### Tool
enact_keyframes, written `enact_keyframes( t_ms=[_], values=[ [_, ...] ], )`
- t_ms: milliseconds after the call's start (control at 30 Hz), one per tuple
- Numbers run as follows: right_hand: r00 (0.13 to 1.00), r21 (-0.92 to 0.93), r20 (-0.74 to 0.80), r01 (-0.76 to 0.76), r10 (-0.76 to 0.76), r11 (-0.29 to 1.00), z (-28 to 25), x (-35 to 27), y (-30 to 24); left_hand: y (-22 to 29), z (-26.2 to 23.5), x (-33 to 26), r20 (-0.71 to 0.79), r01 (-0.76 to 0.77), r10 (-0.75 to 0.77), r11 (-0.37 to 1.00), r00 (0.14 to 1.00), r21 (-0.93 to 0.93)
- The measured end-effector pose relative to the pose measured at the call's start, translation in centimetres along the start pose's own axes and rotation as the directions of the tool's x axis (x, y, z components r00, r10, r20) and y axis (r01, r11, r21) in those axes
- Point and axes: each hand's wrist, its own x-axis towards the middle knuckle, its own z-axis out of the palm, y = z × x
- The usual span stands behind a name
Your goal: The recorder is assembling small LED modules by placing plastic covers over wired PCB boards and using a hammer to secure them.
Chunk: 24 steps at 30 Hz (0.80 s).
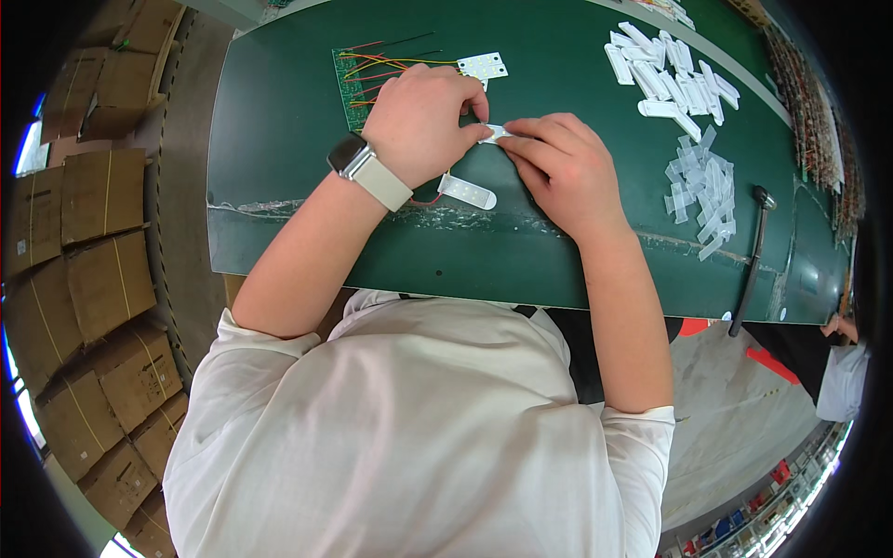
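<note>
Between my two hands is a small white LED light piece [496, 134], mostly covered by my fingers. My left hand [419, 116], with a watch on its wrist, pinches its left end with thumb and forefinger. The fingers of my right hand [567, 167] are closed on the other end. Just below lies a white oval-ended LED light [467, 193] with a red wire leading from it. Beyond my left hand, white LED boards [482, 65] join by red, yellow and black wires to a green circuit board panel [349, 93], partly hidden by that hand.
The green table [279, 158] carries a heap of white plastic housings [659, 84] at far right. Nearer is a pile of clear plastic strips [702, 191]. A dark-handled tool [752, 260] lies by the right edge. Cardboard boxes [102, 270] stand at left; another person's hand [842, 327] shows at right.
</note>
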Motion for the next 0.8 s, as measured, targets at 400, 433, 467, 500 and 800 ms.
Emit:
enact_keyframes(
  t_ms=[400, 433, 467, 500, 800],
  values=[
    [0.998, 0.029, -0.027, -0.060, 0.061, 0.998, 0.1, 0.2, -0.2, 0.5, -1.2, -2.6, 0.013, 0.069, -0.069, 0.998, 0.998, -0.007],
    [0.997, 0.021, -0.012, -0.078, 0.078, 0.997, 0.0, 0.1, -0.2, 0.5, -1.0, -2.7, -0.017, 0.028, -0.027, 0.998, 0.999, 0.051],
    [0.997, 0.022, -0.015, -0.074, 0.075, 0.997, 0.1, 0.1, -0.3, 0.6, -1.0, -2.7, -0.021, 0.028, -0.027, 0.998, 0.999, 0.054],
    [0.997, 0.014, -0.010, -0.082, 0.082, 0.997, 0.1, 0.1, -0.4, 0.6, -1.0, -2.7, -0.067, 0.010, -0.007, 0.999, 0.998, 0.046],
    [0.998, -0.018, -0.010, -0.063, 0.063, 0.998, 0.3, 0.0, -0.5, 0.1, -0.2, -2.8, -0.190, -0.143, 0.181, 0.970, 0.965, 0.198]
  ],
)
